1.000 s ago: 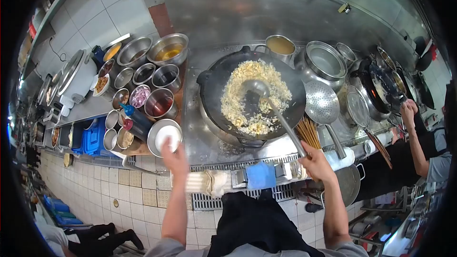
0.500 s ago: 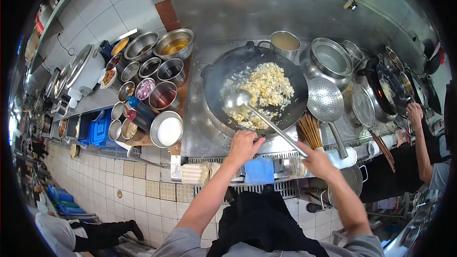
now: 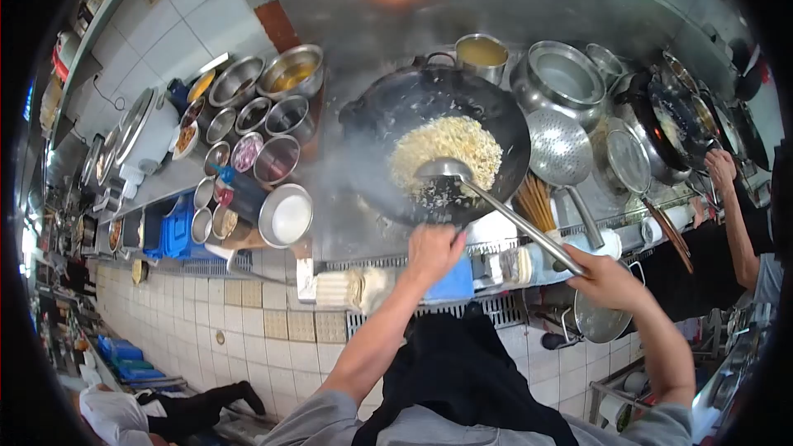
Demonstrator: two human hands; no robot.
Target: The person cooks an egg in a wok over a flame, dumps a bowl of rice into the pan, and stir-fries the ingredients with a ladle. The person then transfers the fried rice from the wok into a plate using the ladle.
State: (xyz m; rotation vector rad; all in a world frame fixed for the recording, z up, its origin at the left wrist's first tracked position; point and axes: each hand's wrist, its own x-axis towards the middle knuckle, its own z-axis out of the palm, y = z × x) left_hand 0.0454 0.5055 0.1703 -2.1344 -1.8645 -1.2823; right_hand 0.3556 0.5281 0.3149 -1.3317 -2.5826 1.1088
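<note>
A black wok [image 3: 388,99] is over the stove, tilted, with fried rice [image 3: 450,139] in it and steam along its left side. My left hand [image 3: 436,254] is closed at the wok's near edge, gripping its handle, which the fingers mostly hide. In my right hand [image 3: 607,282] is the long handle of a metal ladle [image 3: 529,227]. The ladle's bowl rests at the near side of the rice. Just right of the wok lies a perforated strainer [image 3: 560,144], with a bamboo brush [image 3: 535,202] below it.
Left of the stove stand several metal bowls, one with white powder [image 3: 287,216], and a squeeze bottle [image 3: 239,190]. A pot of broth [image 3: 481,54] is behind the wok. Stacked pots [image 3: 566,74] stand at right. A co-worker's hand [image 3: 721,167] holds another pan. Folded cloths [image 3: 343,287] line the front edge.
The wok has tilted and shifted, and the rice has gathered toward its middle. The ladle's bowl has moved right and my right hand has drawn right. More steam rises at the left.
</note>
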